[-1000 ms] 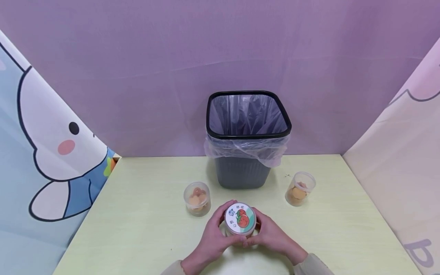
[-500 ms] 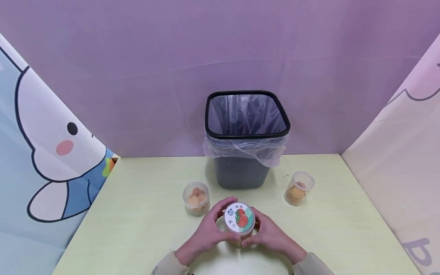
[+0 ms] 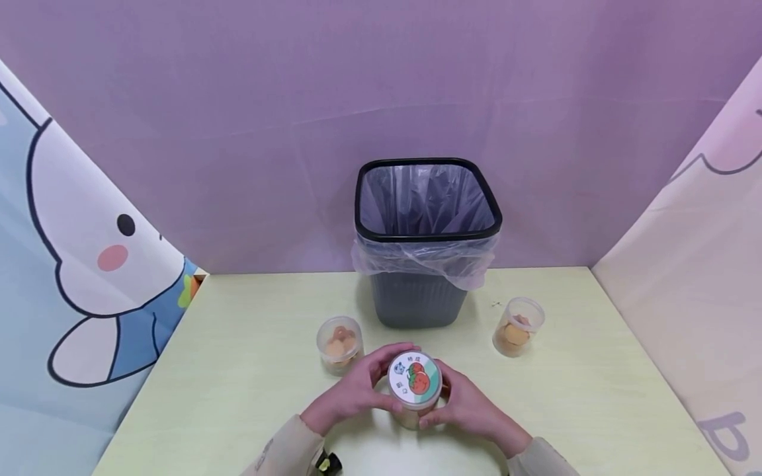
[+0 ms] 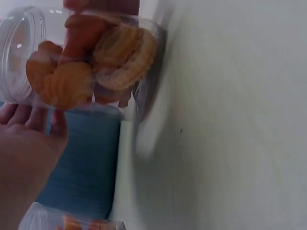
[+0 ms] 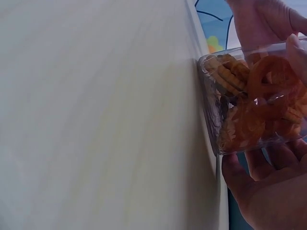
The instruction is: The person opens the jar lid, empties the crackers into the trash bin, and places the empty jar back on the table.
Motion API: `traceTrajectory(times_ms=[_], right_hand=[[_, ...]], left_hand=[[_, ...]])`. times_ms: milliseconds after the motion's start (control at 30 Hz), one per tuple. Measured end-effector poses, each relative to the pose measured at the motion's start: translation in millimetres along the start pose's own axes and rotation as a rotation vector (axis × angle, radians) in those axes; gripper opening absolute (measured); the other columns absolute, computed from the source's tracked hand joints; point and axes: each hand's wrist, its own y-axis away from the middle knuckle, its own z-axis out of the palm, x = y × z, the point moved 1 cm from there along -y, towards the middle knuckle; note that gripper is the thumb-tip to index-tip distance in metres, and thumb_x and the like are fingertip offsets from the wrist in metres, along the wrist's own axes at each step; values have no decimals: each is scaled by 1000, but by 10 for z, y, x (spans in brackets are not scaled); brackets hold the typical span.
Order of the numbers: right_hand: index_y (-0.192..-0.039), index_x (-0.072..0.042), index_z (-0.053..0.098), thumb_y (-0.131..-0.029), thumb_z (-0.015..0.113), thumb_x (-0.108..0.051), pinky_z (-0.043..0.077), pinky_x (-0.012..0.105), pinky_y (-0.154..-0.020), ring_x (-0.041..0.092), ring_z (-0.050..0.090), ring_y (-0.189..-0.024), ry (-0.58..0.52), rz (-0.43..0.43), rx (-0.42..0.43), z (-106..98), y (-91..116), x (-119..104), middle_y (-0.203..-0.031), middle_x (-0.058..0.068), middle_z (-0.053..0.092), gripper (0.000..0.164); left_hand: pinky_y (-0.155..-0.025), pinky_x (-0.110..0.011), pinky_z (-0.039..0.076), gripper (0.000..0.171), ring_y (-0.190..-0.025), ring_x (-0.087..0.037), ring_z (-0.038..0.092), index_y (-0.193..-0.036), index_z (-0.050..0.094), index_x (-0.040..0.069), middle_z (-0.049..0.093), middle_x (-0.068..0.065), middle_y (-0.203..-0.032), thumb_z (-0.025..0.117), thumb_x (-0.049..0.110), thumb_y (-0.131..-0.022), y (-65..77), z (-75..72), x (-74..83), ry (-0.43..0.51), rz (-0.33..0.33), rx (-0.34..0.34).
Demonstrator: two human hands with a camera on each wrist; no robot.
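Both hands hold a clear plastic jar of cookies [image 3: 415,380] upright, low over the table's near middle. Its round lid bears a label with red fruit on white and green. The left hand [image 3: 363,383] curves around the jar's left side, fingers behind and thumb in front. Opposite it, the right hand [image 3: 470,406] grips the right side with its thumb at the front. In the left wrist view, shell-shaped and ring-shaped cookies [image 4: 122,55] show through the jar wall, with left-hand fingers [image 4: 36,117] against it. The right wrist view shows the right hand [image 5: 268,191] under orange-brown cookies [image 5: 273,91].
A grey bin [image 3: 419,301] with a black rim and clear liner stands at the back. An uncovered jar of cookies [image 3: 340,345] stands left of the held jar; another uncovered cookie jar [image 3: 518,327] stands to the right. Printed curtains flank the pale table [image 3: 238,370].
The left forearm has swung left, and a black wrist strap now shows. The left thumb has slid back from the jar's front toward its left side. Jar and right hand stay almost in place.
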Motion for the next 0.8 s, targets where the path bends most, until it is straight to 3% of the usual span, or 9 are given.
traceTrajectory(times_ms=[233,400,600,800], right_hand=[[-144,-13,47,-69,93,-21,40,32,-104,26,51,-126,3,3,-3,-4,5,-2,-134,0,57,88],[-144,-13,47,-69,92,-21,40,30,-103,26,52,-126,-3,-2,-6,-6,8,-3,-134,0,57,87],[-143,-13,48,-69,93,-19,41,28,-102,26,52,-125,-7,-5,-2,-6,8,-5,-133,0,57,86],[-144,-14,47,-69,93,-19,42,30,-101,25,52,-123,17,5,6,-2,9,-19,-133,-1,57,88]], left_hand=[[-116,-34,27,92,-141,-24,39,-153,37,11,43,-2,-154,84,38,-79,-55,-65,26,-14,-43,-97],[-116,-35,26,90,-141,-23,39,-152,40,17,45,0,-153,85,39,-78,-79,-84,23,-29,-72,-130],[-116,-35,28,89,-139,-23,41,-151,42,17,47,1,-151,86,38,-77,-83,-71,9,-20,-88,-109],[-114,-34,30,86,-137,-24,44,-149,45,16,50,0,-149,87,34,-77,-46,-31,-3,-21,-76,-40]])
